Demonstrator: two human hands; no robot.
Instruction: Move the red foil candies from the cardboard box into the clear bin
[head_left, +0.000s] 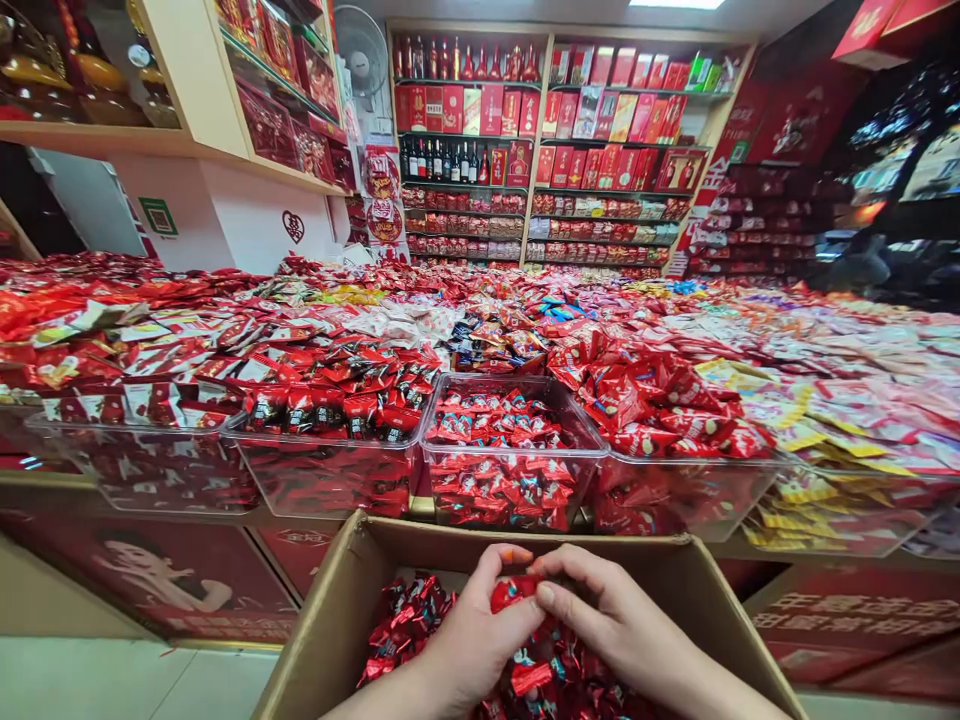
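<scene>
In the head view, I have the left fingers (501, 556) and right fingers (581, 566) curled almost closed, together holding a red wrapped candy (512, 592) over a heap of similar sweets (409, 612) inside the cardboard box (319, 620); a clear tub (517, 453) stands just beyond.

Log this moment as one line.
left hand: around red-wrapped candy | right hand: at same candy, grip unclear | cardboard box: below hands, more candy inside | clear tub: beyond box, red candy inside

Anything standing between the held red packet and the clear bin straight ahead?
The box's far wall stands between the red packet, in left hand and right hand, and the clear bin; nothing visible blocks above it.
</scene>
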